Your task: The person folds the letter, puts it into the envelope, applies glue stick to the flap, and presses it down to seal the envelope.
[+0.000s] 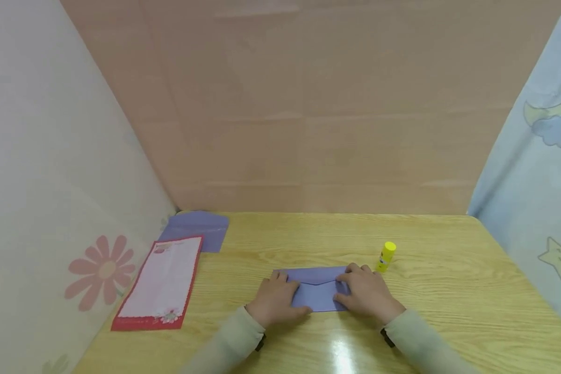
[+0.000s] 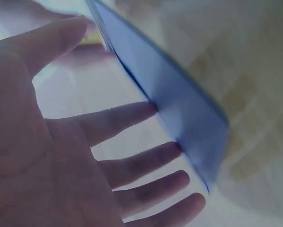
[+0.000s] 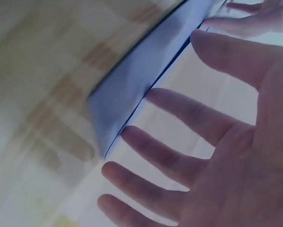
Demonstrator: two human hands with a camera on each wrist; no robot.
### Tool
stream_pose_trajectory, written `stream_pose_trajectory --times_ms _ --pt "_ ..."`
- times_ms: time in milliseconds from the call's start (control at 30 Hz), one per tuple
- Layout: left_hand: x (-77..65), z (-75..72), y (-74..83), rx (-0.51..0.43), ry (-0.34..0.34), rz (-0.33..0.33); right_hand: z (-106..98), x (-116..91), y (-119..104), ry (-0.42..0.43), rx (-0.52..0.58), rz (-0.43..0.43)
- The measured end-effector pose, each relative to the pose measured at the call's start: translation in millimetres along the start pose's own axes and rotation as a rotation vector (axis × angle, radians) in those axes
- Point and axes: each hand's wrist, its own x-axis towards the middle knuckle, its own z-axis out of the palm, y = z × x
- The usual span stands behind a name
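Observation:
A purple envelope (image 1: 314, 297) lies on the table in front of me, its flap folded down toward me. My left hand (image 1: 275, 300) rests on its left end and my right hand (image 1: 366, 292) on its right end. In the left wrist view, spread fingers of the left hand (image 2: 61, 137) touch the edge of the envelope (image 2: 162, 80). The right wrist view has fingertips of the right hand (image 3: 221, 142) against the envelope (image 3: 132, 80) too, fingers fairly straight. Just beyond the right hand stands a yellow glue stick (image 1: 386, 256), cap on top.
On the left of the wooden table (image 1: 430, 291) lies a red-bordered sheet of white letter paper (image 1: 163, 280). It overlaps a second purple envelope (image 1: 197, 221) with its flap raised, near the back left corner. Cloth-like walls stand at the left, back and right.

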Motion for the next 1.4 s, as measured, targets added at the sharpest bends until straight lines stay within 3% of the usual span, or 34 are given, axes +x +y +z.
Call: stream_pose_trajectory --times_ms 200,333,433,733,933,1233,1400 --pt "-1.7 -1.4 19.7 -0.067 -0.117 0.129 2 -1 -16 -0.039 0.093 -0.064" --pt "-12.7 -6.9 23.2 -0.102 -0.132 0.224 -7 -4 -17 0.005 0.147 -0.019" --pt "-22.9 -11.2 20.5 -0.107 -0.13 0.248 -16 -6 -10 0.021 0.174 0.041" --pt "-31.9 -12.3 2.7 -0.112 -0.084 0.114 -26 -9 12 -0.113 0.224 0.153" --pt "-30.0 -16.4 2.7 -0.093 -0.057 0.062 -22 -7 10 -0.089 0.223 0.149" --pt "-20.1 -10.6 -2.3 -0.085 0.051 0.018 -23 1 5 -0.08 0.196 0.138" --pt "-16.5 -6.8 -9.7 -0.112 0.051 -0.022 -20 4 5 -0.09 0.178 0.148"
